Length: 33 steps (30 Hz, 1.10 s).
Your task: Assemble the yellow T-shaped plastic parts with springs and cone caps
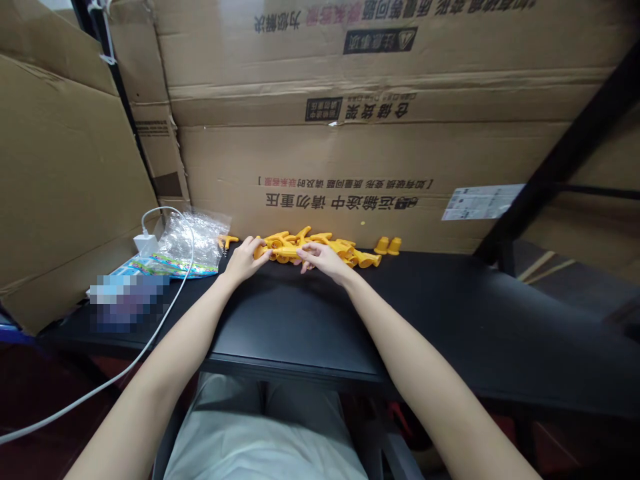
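Note:
A yellow plastic tube-like piece [285, 253] lies level between my two hands, in front of a pile of similar yellow plastic pieces [345, 250]. My left hand [244, 261] is closed around its left end, thumb along the near side. At its right end, my right hand [324, 260] pinches it with thumb and fingers, the other fingers curled below. Some pieces in the pile are forked and others have round open ends. To the right, two yellow cup-shaped pieces [389, 246] stand apart from the pile. A forked yellow piece with a dark metal screw [227, 242] lies beyond my left hand.
A clear plastic bag [187, 237] and a colourful packet [185, 267] lie left on the black tabletop [300, 327]. A white charger [146, 243] trails a white cable [173, 307] across the left edge. Printed cardboard [340, 153] walls the back; a dark post [550, 160] stands right.

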Each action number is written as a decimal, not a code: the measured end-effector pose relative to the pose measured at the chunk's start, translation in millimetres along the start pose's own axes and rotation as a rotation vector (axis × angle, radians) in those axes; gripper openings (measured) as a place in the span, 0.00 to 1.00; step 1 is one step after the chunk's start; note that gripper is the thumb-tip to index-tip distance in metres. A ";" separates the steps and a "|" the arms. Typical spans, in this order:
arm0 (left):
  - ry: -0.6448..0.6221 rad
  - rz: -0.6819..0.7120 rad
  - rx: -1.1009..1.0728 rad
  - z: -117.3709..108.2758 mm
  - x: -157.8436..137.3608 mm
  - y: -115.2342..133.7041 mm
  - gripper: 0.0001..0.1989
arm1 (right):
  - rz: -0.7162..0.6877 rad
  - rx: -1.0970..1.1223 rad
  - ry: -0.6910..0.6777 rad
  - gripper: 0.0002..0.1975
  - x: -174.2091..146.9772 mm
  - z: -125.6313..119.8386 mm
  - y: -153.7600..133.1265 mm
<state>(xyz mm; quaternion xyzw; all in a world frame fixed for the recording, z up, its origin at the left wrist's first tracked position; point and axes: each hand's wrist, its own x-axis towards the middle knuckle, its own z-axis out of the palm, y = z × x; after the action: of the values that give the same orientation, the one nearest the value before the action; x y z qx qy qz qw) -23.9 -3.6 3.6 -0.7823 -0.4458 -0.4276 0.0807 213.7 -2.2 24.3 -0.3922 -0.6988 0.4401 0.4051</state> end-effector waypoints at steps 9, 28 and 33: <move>-0.004 -0.011 0.011 1.4 -0.6 4.6 0.11 | 0.178 -0.004 0.082 0.28 -1.4 12.7 -6.0; -0.039 -0.030 0.014 1.9 -1.1 9.7 0.10 | 0.340 0.069 0.133 0.29 -5.7 16.2 -12.9; -0.035 -0.041 0.023 1.8 -0.9 8.5 0.10 | 0.319 0.064 0.100 0.29 -4.2 12.0 -11.9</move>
<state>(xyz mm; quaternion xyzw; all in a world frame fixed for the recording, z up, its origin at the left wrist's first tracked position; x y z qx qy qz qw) -16.6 -8.3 3.9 -0.7795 -0.4678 -0.4102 0.0729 202.0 -13.1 31.1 -0.5066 -0.5923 0.5006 0.3768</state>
